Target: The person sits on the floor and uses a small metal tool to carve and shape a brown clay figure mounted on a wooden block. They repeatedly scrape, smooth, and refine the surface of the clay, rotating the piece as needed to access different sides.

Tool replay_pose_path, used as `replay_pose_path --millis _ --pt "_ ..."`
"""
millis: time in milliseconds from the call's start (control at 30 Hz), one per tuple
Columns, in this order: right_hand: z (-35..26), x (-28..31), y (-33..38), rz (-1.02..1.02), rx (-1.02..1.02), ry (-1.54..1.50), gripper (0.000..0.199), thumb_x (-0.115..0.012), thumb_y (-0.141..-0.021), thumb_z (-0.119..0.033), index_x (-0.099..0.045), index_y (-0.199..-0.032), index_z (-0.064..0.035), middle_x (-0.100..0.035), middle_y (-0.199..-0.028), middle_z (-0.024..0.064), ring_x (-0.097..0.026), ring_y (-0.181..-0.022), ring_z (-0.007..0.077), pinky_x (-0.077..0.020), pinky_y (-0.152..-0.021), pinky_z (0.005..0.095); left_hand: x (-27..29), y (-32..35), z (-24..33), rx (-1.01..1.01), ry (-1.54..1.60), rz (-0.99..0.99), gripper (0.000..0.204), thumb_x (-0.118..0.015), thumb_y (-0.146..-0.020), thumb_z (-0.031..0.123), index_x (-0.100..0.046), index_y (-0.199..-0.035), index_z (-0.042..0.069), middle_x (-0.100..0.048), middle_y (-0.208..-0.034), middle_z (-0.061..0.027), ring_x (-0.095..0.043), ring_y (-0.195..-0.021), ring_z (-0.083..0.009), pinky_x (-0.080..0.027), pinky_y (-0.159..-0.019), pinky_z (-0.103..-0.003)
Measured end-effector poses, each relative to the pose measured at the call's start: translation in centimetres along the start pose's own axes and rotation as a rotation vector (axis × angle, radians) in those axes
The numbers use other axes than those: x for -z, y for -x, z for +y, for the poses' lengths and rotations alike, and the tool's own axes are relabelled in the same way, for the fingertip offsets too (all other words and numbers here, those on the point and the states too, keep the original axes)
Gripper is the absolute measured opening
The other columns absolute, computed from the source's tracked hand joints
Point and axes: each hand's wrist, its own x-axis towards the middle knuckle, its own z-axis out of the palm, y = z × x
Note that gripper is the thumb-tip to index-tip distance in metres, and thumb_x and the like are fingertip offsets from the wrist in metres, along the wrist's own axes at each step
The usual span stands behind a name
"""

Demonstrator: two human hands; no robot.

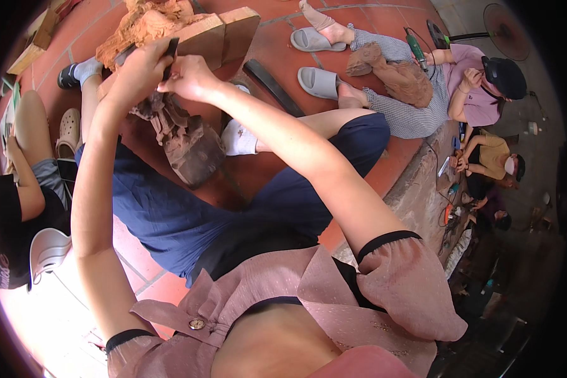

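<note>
A dark brown wood carving [195, 151] leans between my legs, its blocky base toward me and its carved upper part running up under my hands. My left hand [135, 75] is closed around a dark, thin strip [171, 55], whose end sticks up between the two hands. Beside it, my right hand [194, 79] is closed with its fingers curled in at the strip's lower end. What the right fingers grip is hidden. Just beyond the hands lies a rough orange-brown carving [146, 25] next to pale wooden blocks [201, 36].
A black bar [274, 88] lies on the red tile floor right of my hands. At the right sits a person in grey slippers [318, 82], with a brown carving [400, 79] by the legs and a green power tool [416, 48]. Another person [28, 189] sits close at my left.
</note>
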Motion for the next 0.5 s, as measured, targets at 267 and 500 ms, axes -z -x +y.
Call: replay_pose_path --millis 267,500 --pt "-1.1 0.9 0.4 -0.08 0.04 -0.2 0.022 -0.076 -0.07 -0.012 -0.064 -0.085 -0.0016 -0.065 -0.078 0.0072 -0.063 -0.074 0.0125 -0.049 -0.068 0.0268 0.2 0.0 0.6 0.081 0.031 0.004 0.015 -0.05 -0.082 0.01 -0.053 -0.092 -0.001 -0.059 -0.088 -0.0217 -0.057 -0.085 -0.0379 -0.044 -0.075 -0.041" --pt "-1.8 1.3 -0.5 -0.099 0.146 0.151 0.031 -0.078 -0.069 -0.027 -0.067 -0.084 -0.0028 -0.066 -0.071 0.0118 -0.065 -0.069 0.0212 -0.0508 -0.067 0.032 -0.1 0.1 -1.2 0.027 -0.034 0.089 0.029 -0.053 -0.081 0.018 -0.057 -0.102 -0.001 -0.061 -0.09 -0.0224 -0.057 -0.085 -0.0403 -0.046 -0.075 -0.043"
